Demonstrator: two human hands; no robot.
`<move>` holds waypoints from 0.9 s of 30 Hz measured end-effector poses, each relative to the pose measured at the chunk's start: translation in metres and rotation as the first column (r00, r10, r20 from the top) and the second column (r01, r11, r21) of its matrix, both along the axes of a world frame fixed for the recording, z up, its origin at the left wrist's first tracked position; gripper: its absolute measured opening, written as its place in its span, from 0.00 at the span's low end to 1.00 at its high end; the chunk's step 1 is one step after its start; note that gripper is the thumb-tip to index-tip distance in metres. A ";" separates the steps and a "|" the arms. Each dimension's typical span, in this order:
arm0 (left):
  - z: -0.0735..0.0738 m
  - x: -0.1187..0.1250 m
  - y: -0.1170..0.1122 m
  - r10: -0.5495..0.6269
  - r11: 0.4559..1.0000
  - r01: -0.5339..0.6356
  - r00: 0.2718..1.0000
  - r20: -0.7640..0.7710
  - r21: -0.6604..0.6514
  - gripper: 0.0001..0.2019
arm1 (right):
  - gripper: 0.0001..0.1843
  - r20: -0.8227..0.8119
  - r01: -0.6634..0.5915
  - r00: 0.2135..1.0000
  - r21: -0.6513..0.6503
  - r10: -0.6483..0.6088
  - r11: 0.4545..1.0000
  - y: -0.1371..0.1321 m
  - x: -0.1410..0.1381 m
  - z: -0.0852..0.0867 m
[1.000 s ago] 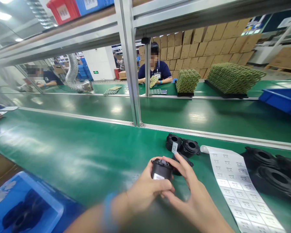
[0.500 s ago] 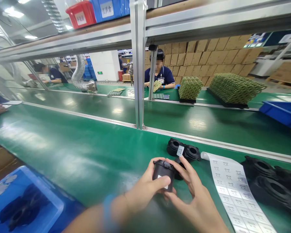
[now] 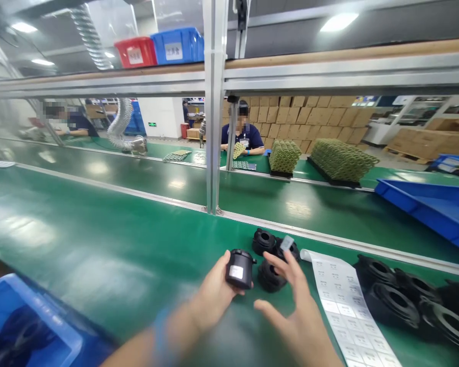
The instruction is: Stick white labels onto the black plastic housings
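Observation:
My left hand [image 3: 213, 294] is wrapped round a black cylindrical plastic housing [image 3: 241, 259] and holds it above the green bench. A small white label [image 3: 236, 272] sits on the side of the housing that faces me. To its right, my right hand [image 3: 299, 312] has its fingers spread, apart from the housing. A small pale label [image 3: 287, 242] clings to the tip of one of its fingers. Behind that hand, several black ring-shaped parts [image 3: 270, 279] stand on the bench, partly covered by the fingers.
A long sheet of printed labels [image 3: 338, 311] lies at the right, beside more black ring-shaped parts [image 3: 392, 303]. At lower left is a blue bin [image 3: 67, 326] with dark parts inside. An aluminium post [image 3: 213, 153] rises from the bench's far edge. Beyond it sits a co-worker [image 3: 248, 135].
My right hand has come away from the black housing and spread its fingers. My left hand has turned the housing, so its white label now shows fully. The view has tilted up.

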State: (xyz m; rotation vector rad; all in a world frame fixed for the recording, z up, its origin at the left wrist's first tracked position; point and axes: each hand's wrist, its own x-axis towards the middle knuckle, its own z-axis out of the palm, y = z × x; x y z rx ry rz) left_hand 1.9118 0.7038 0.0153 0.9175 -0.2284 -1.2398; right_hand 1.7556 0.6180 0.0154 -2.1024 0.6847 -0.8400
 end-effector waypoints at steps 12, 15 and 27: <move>-0.005 0.035 -0.011 -0.021 0.993 -0.011 0.960 -0.278 -0.113 0.22 | 0.43 0.074 0.198 0.974 0.176 -0.213 0.964 -0.012 0.004 -0.002; -0.005 0.036 -0.011 -0.012 0.997 -0.011 0.956 -0.295 -0.076 0.23 | 0.42 0.084 0.199 0.973 0.176 -0.216 0.964 -0.009 0.004 0.001; -0.018 0.062 -0.015 0.119 0.992 -0.123 0.791 0.600 -0.035 0.25 | 0.39 -0.089 0.211 0.968 -0.202 -0.233 0.956 -0.036 0.007 -0.040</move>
